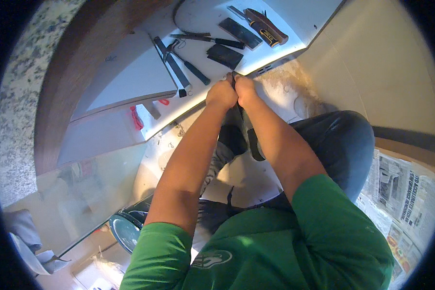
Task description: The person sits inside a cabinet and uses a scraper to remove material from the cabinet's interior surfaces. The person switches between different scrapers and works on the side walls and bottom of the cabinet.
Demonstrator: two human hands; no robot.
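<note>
My left hand (222, 94) and my right hand (245, 90) meet at the front edge of a white cabinet shelf (200, 94). Both are closed, fingers curled inward, around a small dark piece (233, 79) that shows only between them; its kind is hidden. Just beyond them on the shelf lie black folded sheets (224, 56). A hammer (191, 67) with a dark grip rests to the left, beside a long dark bar (171, 65). Farther back are a black-handled tool (222, 42), a dark flat block (240, 33) and a chisel (263, 33) with a black-and-yellow handle.
A brown tool (270, 25) lies by the chisel. Left stand a white panel (125, 77), a red object (137, 118) and a speckled counter edge (24, 96). Cream cabinet wall (367, 58) bounds the right; newspaper (401, 193) covers the floor there. A teal container (124, 233) sits lower left.
</note>
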